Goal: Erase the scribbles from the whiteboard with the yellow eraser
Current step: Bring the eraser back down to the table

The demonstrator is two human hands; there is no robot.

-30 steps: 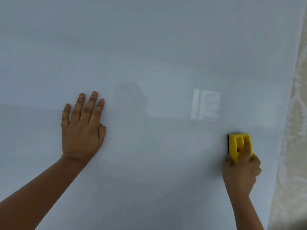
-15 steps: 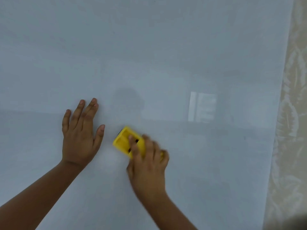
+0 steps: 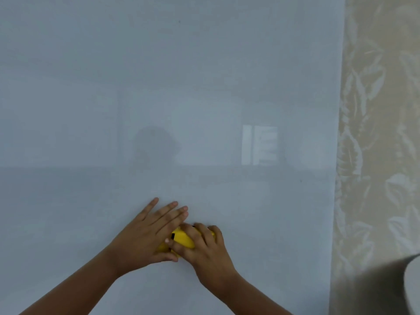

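Small yellow block eraser [image 3: 183, 241] low on the large glossy whiteboard [image 3: 170, 87], pressed to its surface. Right hand [image 3: 205, 253] curled over the eraser, fingers wrapped on it. Left hand [image 3: 145, 235] touching the eraser's left end, fingers straight and close together, possibly gripping too. Leaf-patterned beige wallpaper [image 3: 375, 133] right of the whiteboard.

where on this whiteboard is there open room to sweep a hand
The glossy whiteboard is bare above both hands, up to the top edge, and rightward to the leaf-patterned wallpaper. Crowded only low centre, where left hand and right hand overlap on the yellow block eraser.
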